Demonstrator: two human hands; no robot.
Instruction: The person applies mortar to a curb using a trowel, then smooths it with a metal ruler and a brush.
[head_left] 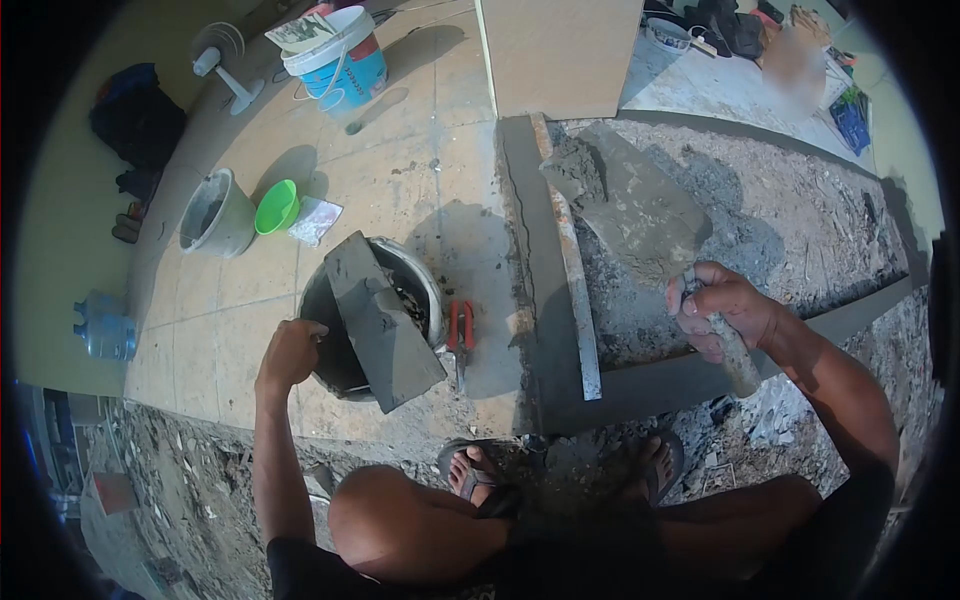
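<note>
My right hand [728, 308] is closed around the handle of a trowel [655, 215], held over the rough ground to the right. A lump of wet grey mortar [578, 168] sits near the blade's far end. My left hand [292, 352] is closed on the left rim of a dark bucket [332, 358] on the tiles. Across the bucket's mouth lies a flat grey board [385, 325], smeared with mortar, which hides part of the inside. Red-handled pliers [461, 335] lie just right of the bucket.
A long metal straightedge [575, 270] lies along the mortar strip [540, 330]. Behind are a grey pail [222, 225], a green bowl [278, 207], a plastic packet [316, 220] and a blue paint bucket [345, 75]. A fan [225, 75] stands at far left. Rubble lies around my feet.
</note>
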